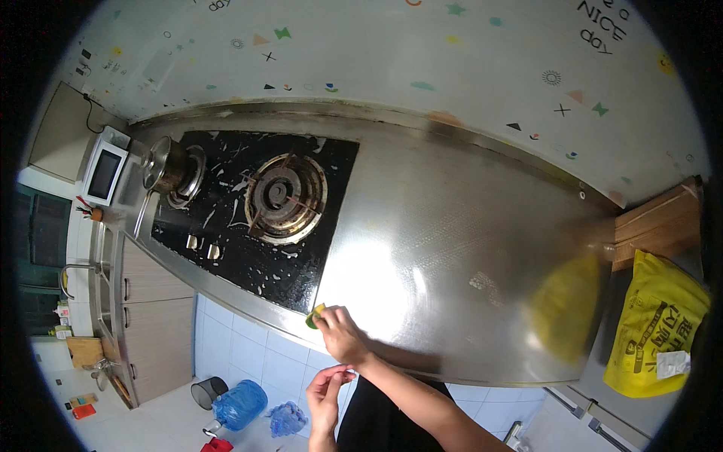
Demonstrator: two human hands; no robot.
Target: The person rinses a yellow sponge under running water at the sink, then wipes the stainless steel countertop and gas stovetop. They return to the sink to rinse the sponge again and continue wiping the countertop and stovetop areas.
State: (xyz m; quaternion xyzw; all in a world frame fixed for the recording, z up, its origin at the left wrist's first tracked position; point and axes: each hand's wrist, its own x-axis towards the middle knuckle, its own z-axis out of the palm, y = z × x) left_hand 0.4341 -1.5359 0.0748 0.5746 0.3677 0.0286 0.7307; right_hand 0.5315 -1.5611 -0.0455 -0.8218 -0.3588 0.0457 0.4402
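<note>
My right hand [343, 339] grips a yellow and green sponge [314, 317]. It presses the sponge near the front corner of the black gas cooktop [277, 282], where the glass meets the stainless steel counter [384, 214]. White suds and wet streaks mark the cooktop around its bare burner [278, 194] and two knobs [203, 247]. Beside my right wrist and in front of the counter edge, my left hand [323, 401] is loosely curled with the thumb apart, and no object shows in it.
A lidded metal pot [165, 164] stands on the left burner, its handle [143, 214] pointing frontward. A white microwave [105, 171] is farther left. A yellow plastic bag [649, 333] lies at right. On the floor are a blue water jug [240, 405] and a dark bin [208, 392].
</note>
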